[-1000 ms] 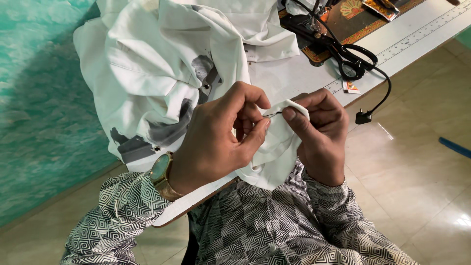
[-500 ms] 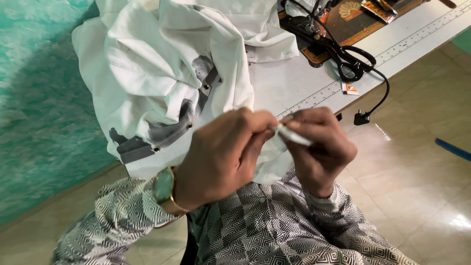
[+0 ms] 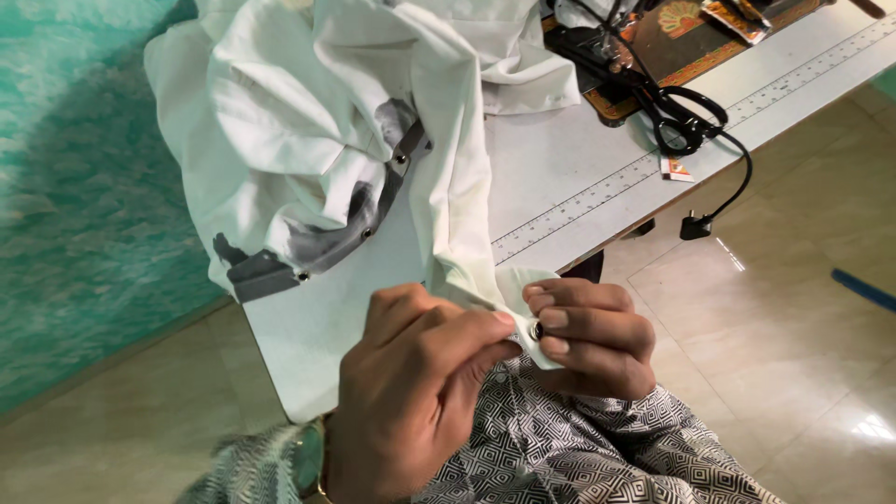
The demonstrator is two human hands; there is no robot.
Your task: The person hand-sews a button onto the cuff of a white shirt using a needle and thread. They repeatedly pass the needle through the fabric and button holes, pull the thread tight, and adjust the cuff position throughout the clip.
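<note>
A white garment (image 3: 308, 121) with grey trim and dark snap buttons lies bunched on the white table (image 3: 560, 177). One strip of it hangs down over the front edge to my hands. My left hand (image 3: 411, 392) pinches that strip's end from the left. My right hand (image 3: 588, 336) pinches the same end from the right, fingers curled around it. A small dark round button (image 3: 537, 330) sits on the cloth between my fingertips.
Black scissors (image 3: 686, 117) and a black cord with a plug (image 3: 695, 226) lie at the table's right. A sewing machine base (image 3: 653, 47) stands at the back. A ruler strip (image 3: 644, 168) runs along the table. Teal wall at left, tiled floor at right.
My hands have dropped lower and toward me with the cloth end. The cloth end is now turned so the button faces up between my fingertips.
</note>
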